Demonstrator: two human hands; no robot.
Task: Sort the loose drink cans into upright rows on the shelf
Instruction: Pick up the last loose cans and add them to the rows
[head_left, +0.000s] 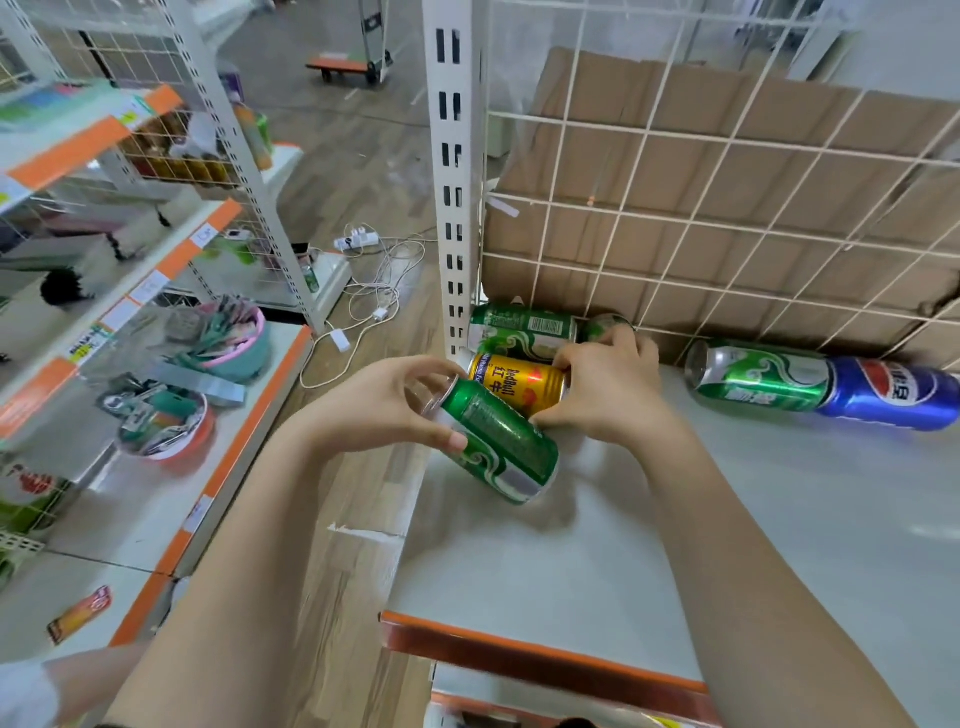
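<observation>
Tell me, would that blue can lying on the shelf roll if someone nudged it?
Probably: the blue can lies on its side on the smooth shelf, so it should roll easily. Its glossy skin looks slippery. The green can at its end may block sliding left.

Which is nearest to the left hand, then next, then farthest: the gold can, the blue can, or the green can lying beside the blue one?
From the left hand, which holds the tilted green can:
1. gold can: just to its right, gripped by the right hand.
2. lying green can: far to the right.
3. blue can: farthest right.
</observation>
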